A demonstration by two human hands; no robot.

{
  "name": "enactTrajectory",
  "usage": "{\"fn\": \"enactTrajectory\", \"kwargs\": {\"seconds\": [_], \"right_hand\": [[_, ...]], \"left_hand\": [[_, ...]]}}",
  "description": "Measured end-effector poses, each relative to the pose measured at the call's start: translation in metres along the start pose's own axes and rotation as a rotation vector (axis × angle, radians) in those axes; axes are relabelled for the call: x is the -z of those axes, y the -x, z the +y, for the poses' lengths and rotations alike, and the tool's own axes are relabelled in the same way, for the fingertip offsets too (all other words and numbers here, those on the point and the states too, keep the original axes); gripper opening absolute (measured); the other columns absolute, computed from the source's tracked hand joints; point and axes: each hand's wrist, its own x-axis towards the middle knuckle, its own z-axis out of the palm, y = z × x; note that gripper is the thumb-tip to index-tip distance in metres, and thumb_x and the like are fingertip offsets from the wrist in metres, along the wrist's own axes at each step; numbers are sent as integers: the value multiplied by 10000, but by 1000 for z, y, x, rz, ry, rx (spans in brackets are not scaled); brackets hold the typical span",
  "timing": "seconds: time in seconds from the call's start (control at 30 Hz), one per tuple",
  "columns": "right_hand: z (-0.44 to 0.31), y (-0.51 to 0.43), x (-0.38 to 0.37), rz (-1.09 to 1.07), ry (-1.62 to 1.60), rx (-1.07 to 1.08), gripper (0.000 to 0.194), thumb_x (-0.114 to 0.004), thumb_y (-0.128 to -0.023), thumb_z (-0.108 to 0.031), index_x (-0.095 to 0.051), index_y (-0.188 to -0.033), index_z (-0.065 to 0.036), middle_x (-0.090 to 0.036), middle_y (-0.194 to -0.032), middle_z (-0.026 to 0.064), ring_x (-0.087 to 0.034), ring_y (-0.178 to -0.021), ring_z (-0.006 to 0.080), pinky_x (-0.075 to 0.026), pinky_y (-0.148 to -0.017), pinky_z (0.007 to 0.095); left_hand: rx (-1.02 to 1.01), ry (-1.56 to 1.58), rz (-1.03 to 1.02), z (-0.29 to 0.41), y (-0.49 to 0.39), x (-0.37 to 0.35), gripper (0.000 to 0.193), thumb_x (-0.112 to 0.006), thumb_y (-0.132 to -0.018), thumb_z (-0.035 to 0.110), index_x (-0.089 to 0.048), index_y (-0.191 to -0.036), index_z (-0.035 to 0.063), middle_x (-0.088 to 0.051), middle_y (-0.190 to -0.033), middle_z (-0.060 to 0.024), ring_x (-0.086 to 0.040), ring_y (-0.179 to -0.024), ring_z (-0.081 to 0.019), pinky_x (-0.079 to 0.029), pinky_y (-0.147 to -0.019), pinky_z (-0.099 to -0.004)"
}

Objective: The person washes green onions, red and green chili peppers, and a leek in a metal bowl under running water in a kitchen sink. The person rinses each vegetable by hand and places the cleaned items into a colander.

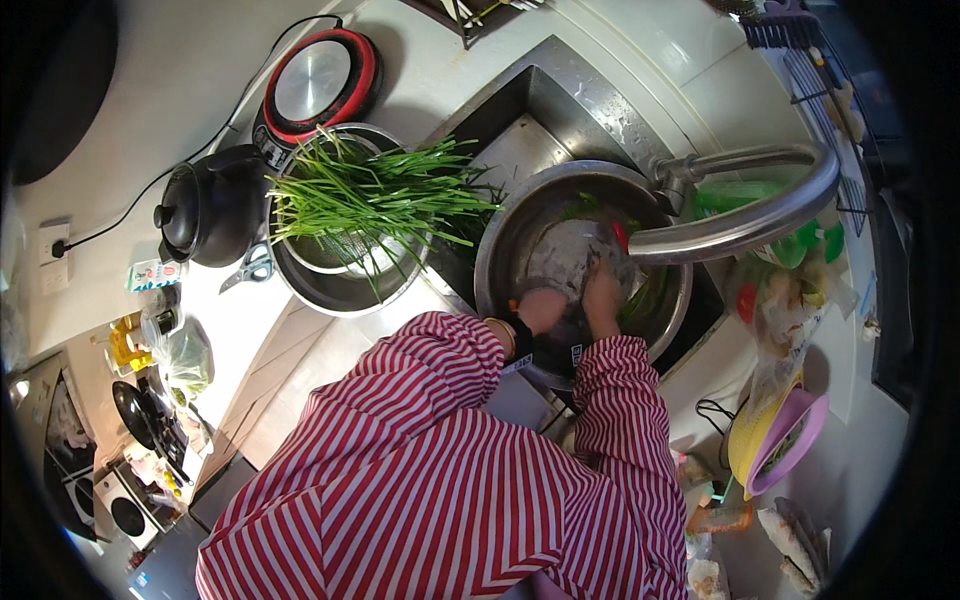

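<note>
Both of my hands reach into a large steel basin (491, 247) that stands over the sink. My left hand (543, 309) is low in the basin's left part, its fingers blurred and partly under water. Nearer the middle is my right hand (602, 292), close to the water beneath the faucet (720, 236); whether it holds anything cannot be made out. A red pepper (620, 235) and some green vegetable pieces (649, 291) lie in the basin. To the left, long green garlic chives (382, 195) are heaped across a metal strainer in a steel bowl (352, 304).
Left of the chives are a black lidded pot (217, 206), scissors (257, 264) and a red-rimmed induction cooker or scale-like appliance (313, 81). On the right stand a green bottle (784, 244), plastic bags (787, 307) and a yellow and pink basket (787, 442). The faucet arches over the basin's right side.
</note>
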Motion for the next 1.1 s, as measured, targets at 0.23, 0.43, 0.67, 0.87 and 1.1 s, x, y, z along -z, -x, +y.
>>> {"fn": "enactTrajectory", "kwargs": {"seconds": [0.23, 0.43, 0.67, 0.87, 1.1], "right_hand": [[9, 18, -8, 47, 199, 407, 502, -485, -887, -96, -434, -1381, -162, -625, -866, 298, -624, -849, 433, -486, -739, 507], [-15, 26, 8, -180, 107, 334, 449, -555, -846, -86, -432, -1277, -52, -636, -876, 245, -608, -834, 468, -485, -749, 503], [-22, 30, -17, -25, -178, 469, 254, -523, -887, -124, -485, -1097, 13, -631, -891, 264, -587, -837, 493, -466, -739, 530], [-12, 21, -25, -166, -42, 289, 277, -527, -911, -205, -570, -1047, 32, -624, -854, 294, -608, -790, 465, -476, -710, 526], [-19, 17, 4, -327, 73, 329, 270, -504, -933, -223, -595, -1015, 18, -630, -885, 267, -613, -837, 424, -475, -719, 497]], "left_hand": [[100, 286, 261, -6, -21, -5, 231, -500, -877, 169, -612, -905, -31, -627, -908, -272, -605, -858, -441, -467, -737, -518], [152, 519, 197, -16, -31, 7, 329, -452, -936, 237, -624, -991, -38, -644, -894, -248, -631, -853, -370, -468, -774, -453], [325, 1132, 412, -20, -38, 27, 314, -427, -961, 231, -611, -981, -23, -646, -933, -146, -603, -862, -251, -467, -764, -384], [520, 1338, 328, -11, -50, 29, 285, -482, -949, 163, -483, -1165, -22, -628, -996, -148, -601, -858, -225, -485, -710, -345], [440, 700, 770, -25, -69, 19, 358, -506, -945, 199, -446, -1227, -13, -626, -995, -166, -635, -778, -237, -507, -612, -353]]}}
